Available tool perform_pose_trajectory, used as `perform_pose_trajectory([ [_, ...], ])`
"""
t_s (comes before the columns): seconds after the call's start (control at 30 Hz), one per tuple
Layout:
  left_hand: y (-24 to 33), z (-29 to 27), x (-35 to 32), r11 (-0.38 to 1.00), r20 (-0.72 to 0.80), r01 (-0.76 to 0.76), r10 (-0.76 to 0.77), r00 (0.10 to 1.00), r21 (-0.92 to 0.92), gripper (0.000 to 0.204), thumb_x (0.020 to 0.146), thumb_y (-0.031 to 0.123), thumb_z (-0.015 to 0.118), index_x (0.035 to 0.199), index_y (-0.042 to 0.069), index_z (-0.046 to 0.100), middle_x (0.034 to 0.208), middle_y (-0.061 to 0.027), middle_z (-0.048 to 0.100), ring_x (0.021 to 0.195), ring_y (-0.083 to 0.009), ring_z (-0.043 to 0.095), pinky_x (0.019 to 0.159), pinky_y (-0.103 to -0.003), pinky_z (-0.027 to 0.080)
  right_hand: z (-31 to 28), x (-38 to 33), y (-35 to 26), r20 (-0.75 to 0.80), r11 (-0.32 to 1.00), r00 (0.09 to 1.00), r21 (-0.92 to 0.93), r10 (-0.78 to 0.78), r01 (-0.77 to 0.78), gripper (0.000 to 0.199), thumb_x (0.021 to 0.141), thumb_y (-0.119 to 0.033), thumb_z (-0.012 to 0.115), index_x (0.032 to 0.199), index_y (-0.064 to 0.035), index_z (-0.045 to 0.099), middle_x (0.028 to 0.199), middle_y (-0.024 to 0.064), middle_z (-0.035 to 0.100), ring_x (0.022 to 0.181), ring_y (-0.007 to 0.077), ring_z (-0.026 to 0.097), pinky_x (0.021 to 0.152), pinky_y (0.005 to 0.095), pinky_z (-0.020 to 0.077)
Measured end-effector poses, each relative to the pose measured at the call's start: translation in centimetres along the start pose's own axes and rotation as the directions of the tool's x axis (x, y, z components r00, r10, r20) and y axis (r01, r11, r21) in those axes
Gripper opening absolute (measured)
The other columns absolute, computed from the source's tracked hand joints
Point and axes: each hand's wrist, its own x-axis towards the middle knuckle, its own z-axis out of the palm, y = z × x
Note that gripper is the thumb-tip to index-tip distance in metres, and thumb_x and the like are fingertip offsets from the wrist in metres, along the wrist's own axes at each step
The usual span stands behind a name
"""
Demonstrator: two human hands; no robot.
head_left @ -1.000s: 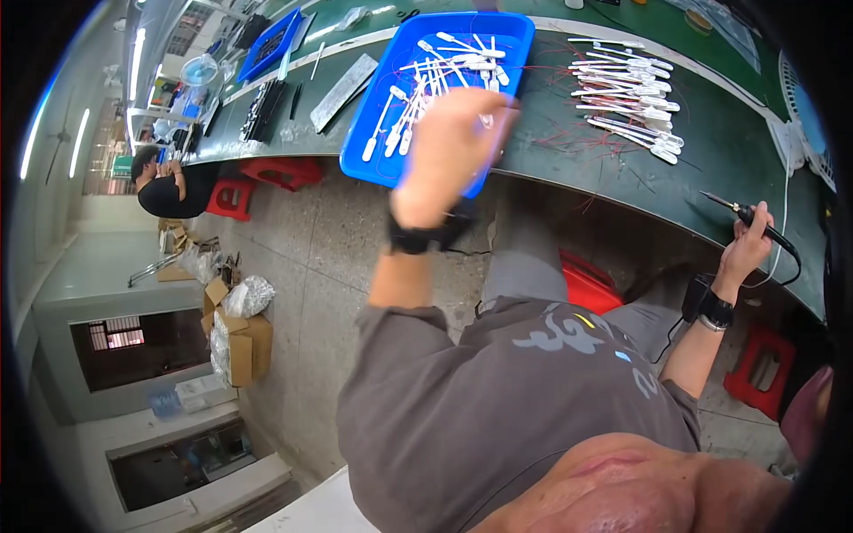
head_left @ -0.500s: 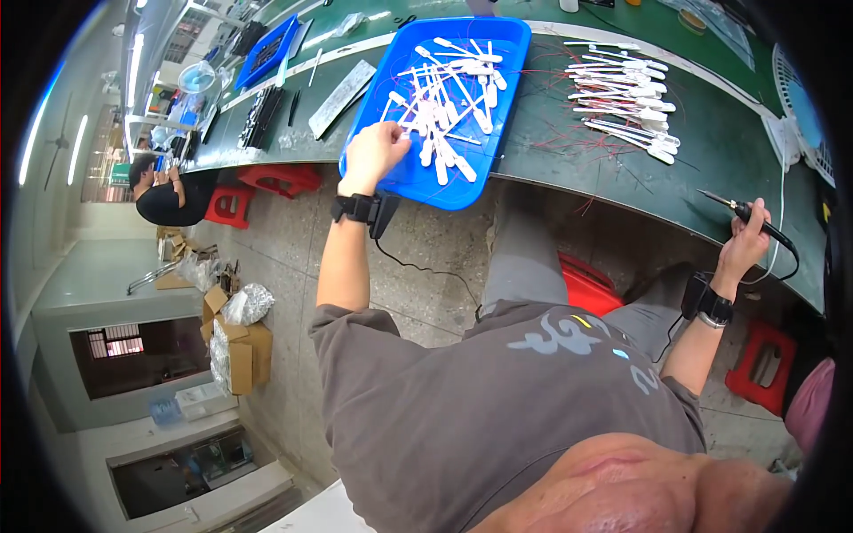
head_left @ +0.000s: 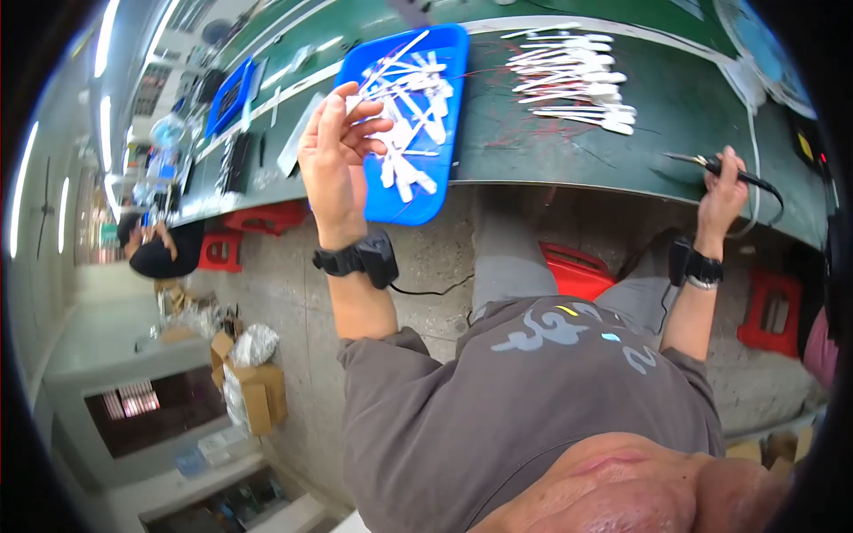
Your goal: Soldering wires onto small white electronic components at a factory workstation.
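Note:
My left hand [head_left: 338,169] is raised over the near left part of a blue tray [head_left: 455,98], thumb and forefinger together, other fingers loosely curled. From the fingertips a thin white strip [head_left: 402,55] seems to slant up to the right; its grip is partly hidden. Beneath it, the tray holds a jumble of white paddle-ended pieces [head_left: 404,173] with thin strips and red wires. At the bench's right front edge, my right hand [head_left: 721,200] is closed around a soldering iron [head_left: 715,164], whose metal tip points left over the green bench top.
A row of similar white pieces [head_left: 569,75] with red wires lies right of the tray on the green bench [head_left: 498,151]. A fan [head_left: 773,53] stands at the far right. Another blue tray [head_left: 233,99] lies farther left. A person [head_left: 164,249] sits at the left, near red stools [head_left: 220,251].
My left hand has lifted from the pieces and turned, now with a white strip apparently at its fingertips. My right hand still holds the soldering iron. The whole view has shifted.

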Motion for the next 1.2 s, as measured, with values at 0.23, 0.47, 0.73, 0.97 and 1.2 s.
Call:
perform_pose_trajectory([
  [0.23, -7.1, 11.1, -1.2, 0.815, 0.207, -0.403, 0.347, 0.915, 0.415, 0.026, 0.092, 0.013, 0.061, 0.114, 0.0, 0.062, 0.092, -0.0136, 0.069, 0.075, -0.0213, 0.067, 0.062, -0.03, 0.054, -0.2, 0.1, 0.5, 0.049, 1.0, 0.999, 0.004, 0.012, -0.012, 0.02, 0.095, -0.021, 0.062, 0.08, -0.007, 0.059, 0.066, -0.0056, 0.045, 0.051, 0.001, 0.033, 0.045, 0.0181, 0.0242],
  [0.47, -12.5, 16.1, -1.3, -0.062, 0.698, -0.793, 0.52, 0.493, 0.606, 0.03, 0.082, 0.006, 0.063, 0.112, 0.006, 0.064, 0.099, -0.0131, 0.065, 0.093, -0.0295, 0.062, 0.084, -0.04, 0.051, -0.1, 0.0, 0.2, 0.067, 0.998, 0.997, 0.051, 0.028, -0.031, 0.022, 0.095, -0.02, 0.061, 0.077, -0.009, 0.056, 0.065, -0.0067, 0.043, 0.049, 0.0003, 0.032, 0.044, 0.018, 0.0225],
  [0.73, -8.4, 16.1, 1.9, -0.135, 0.657, -0.775, 0.631, 0.413, 0.617, 0.033, 0.083, 0.009, 0.063, 0.116, 0.008, 0.065, 0.084, -0.0086, 0.06, 0.081, -0.0262, 0.06, 0.086, -0.04, 0.047, -0.1, -0.2, -0.2, 0.062, 1.0, 0.998, 0.009, 0.013, -0.014, 0.022, 0.095, -0.02, 0.061, 0.076, -0.0099, 0.055, 0.065, -0.0069, 0.044, 0.051, 0.0, 0.032, 0.044, 0.0177, 0.0227],
  [0.97, -10.2, 16.1, 1.8, -0.208, 0.737, -0.722, 0.367, 0.567, 0.66, 0.027, 0.088, 0.013, 0.062, 0.114, 0.008, 0.065, 0.078, -0.0059, 0.057, 0.074, -0.0245, 0.058, 0.074, -0.037, 0.044, -0.1, -0.1, -0.2, 0.06, 1.0, 0.998, 0.018, 0.008, -0.009, 0.023, 0.094, -0.021, 0.062, 0.075, -0.0099, 0.055, 0.066, -0.0073, 0.045, 0.052, -0.0005, 0.033, 0.045, 0.0171, 0.0239],
  [1.2, -18.7, 20.1, -3.3, 0.153, 0.801, -0.85, 0.285, 0.526, 0.504, 0.033, 0.087, 0.016, 0.063, 0.117, 0.003, 0.059, 0.094, -0.0091, 0.057, 0.088, -0.0241, 0.056, 0.083, -0.039, 0.04, 0.2, -0.4, 0.1, 0.065, 0.991, 0.997, -0.121, -0.045, 0.052, 0.024, 0.094, -0.023, 0.063, 0.075, -0.0099, 0.057, 0.067, -0.0075, 0.046, 0.053, -0.0011, 0.033, 0.046, 0.0174, 0.0246],
])
